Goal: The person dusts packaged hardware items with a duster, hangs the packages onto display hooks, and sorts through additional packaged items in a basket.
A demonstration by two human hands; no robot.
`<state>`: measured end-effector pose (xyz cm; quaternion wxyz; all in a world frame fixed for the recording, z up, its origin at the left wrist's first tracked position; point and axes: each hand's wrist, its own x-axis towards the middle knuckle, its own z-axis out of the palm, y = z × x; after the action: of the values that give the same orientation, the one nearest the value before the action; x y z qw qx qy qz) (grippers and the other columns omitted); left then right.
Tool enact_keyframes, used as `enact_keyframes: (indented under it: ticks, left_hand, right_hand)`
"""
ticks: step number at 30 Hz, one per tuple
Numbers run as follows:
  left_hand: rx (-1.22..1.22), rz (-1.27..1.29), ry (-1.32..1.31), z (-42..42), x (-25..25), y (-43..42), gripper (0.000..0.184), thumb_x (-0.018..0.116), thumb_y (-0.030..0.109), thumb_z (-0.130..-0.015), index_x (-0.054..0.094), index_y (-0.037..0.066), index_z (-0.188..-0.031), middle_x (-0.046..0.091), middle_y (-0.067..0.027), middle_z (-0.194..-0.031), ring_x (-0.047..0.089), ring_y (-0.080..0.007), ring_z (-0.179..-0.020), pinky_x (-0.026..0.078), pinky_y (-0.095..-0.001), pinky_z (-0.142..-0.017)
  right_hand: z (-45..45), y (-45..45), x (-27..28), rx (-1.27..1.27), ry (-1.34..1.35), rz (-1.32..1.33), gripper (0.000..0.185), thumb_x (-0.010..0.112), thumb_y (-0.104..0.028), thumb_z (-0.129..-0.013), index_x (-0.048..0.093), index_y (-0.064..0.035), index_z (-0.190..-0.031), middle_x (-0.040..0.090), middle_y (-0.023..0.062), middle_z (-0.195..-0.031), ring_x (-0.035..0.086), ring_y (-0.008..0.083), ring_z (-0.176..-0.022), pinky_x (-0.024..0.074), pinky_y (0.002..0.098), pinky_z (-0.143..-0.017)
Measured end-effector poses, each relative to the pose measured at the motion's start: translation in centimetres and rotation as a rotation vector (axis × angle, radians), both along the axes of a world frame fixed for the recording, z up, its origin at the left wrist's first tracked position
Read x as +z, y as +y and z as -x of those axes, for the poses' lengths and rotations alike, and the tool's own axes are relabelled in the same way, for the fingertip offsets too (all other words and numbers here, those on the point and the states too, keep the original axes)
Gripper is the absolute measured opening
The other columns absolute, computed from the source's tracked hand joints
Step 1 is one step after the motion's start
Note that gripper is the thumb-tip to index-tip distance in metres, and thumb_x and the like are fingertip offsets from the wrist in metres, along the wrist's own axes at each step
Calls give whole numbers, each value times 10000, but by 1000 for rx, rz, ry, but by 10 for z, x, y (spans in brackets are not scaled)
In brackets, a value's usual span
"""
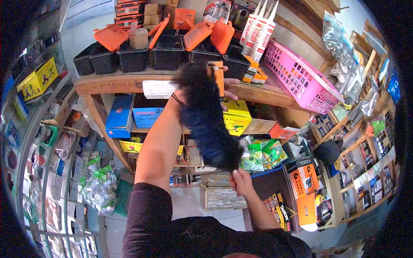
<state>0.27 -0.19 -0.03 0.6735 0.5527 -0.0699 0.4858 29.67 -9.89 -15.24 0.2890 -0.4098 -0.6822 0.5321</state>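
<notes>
A fluffy black duster (211,120) slants across the middle of the view, slightly blurred. My right hand (242,182) is closed at its lower end, where the handle is mostly hidden. My left hand (231,81) reaches up to the shelf edge, its palm covered by the duster. Its fingers show along the right side of an orange box (219,79), which it appears to grip upright. Black bins (167,53) with orange lids (112,36) line the shelf behind. A white paper label (155,89) hangs on the wooden shelf edge (116,86) beside my left wrist.
A pink basket (301,77) and white sealant tubes (258,32) occupy the shelf's right side. Below are blue boxes (120,116), a yellow box (237,117) and green packets (262,155). A glass-fronted rack (38,172) stands left; stocked wooden shelves (365,172) stand right.
</notes>
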Motion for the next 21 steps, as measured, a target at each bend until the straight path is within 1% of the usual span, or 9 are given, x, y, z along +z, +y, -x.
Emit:
enact_keyframes:
  ticks: [2, 3, 8, 10, 11, 15, 18, 19, 21]
  left_hand:
    - [-346, 234, -258, 24, -35, 39, 578, 266, 530, -849, 362, 105, -1229, 419, -195, -1209, 438, -460, -1025, 417, -458, -846]
    - [84, 446, -176, 5, -6, 4, 554, 282, 511, -854, 369, 107, -1222, 417, -195, -1211, 442, -459, -1017, 437, -464, -815]
    - [-25, 100, 35, 0, 4, -9, 675, 221, 647, -784, 392, 152, -1209, 488, -125, -1154, 509, -261, -1014, 449, -389, -819]
    - [-542, 244, -321, 7, -4, -1, 575, 305, 547, -834, 368, 131, -1226, 399, -200, -1222, 459, -421, -1017, 452, -443, -801]
    - [54, 510, -196, 7, -7, 4, 557, 377, 493, -827, 347, 121, -1241, 295, -240, -1279, 402, -517, -1014, 455, -482, -783]
    - [-222, 123, -112, -1, 6, -10, 559, 351, 489, -841, 321, 127, -1266, 213, -241, -1319, 352, -541, -1053, 425, -503, -829]
    - [224, 336, -52, 2, 1, -8, 555, 339, 501, -838, 340, 141, -1261, 376, -192, -1251, 377, -427, -1112, 387, -481, -880]
    - [-296, 125, -154, 6, -4, 2, 622, 296, 580, -814, 356, 141, -1251, 463, -140, -1192, 430, -320, -1105, 389, -437, -890]
    - [-44, 238, -94, 4, -6, 4, 674, 272, 627, -780, 374, 137, -1232, 491, -119, -1158, 467, -283, -1068, 405, -411, -875]
  right_hand:
    - [5, -1, 2, -96, 86, 103, 269, 412, -263, -884, 444, -63, -707, 424, 2, -500, 395, 76, -389, 322, 223, -353]
    - [5, 0, -3, -101, 115, 115, 275, 411, -265, -884, 445, -63, -701, 427, 3, -505, 395, 76, -390, 321, 222, -355]
    - [4, 0, -2, 5, 77, -19, 306, 397, -280, -888, 443, -51, -690, 438, 11, -515, 395, 82, -383, 327, 224, -349]
    - [6, -4, 6, -93, 66, 45, 303, 407, -283, -885, 442, -55, -687, 440, 7, -514, 390, 79, -383, 325, 220, -354]
    - [6, -5, 8, -101, 38, 40, 293, 420, -278, -880, 441, -57, -688, 444, 7, -520, 394, 76, -392, 325, 217, -359]
    - [3, 2, -7, -42, 31, -84, 268, 453, -267, -869, 438, -62, -696, 444, -1, -527, 411, 65, -422, 329, 213, -366]
    - [4, 0, -2, -108, 102, -12, 264, 451, -264, -872, 435, -69, -695, 431, -8, -526, 402, 59, -422, 326, 210, -369]
    - [5, 1, -1, -111, 100, 4, 270, 439, -269, -877, 434, -71, -693, 429, -4, -520, 397, 64, -407, 322, 213, -358]
    - [7, 0, 3, -111, 97, 20, 277, 427, -273, -882, 433, -73, -691, 427, -1, -514, 392, 68, -392, 318, 216, -346]
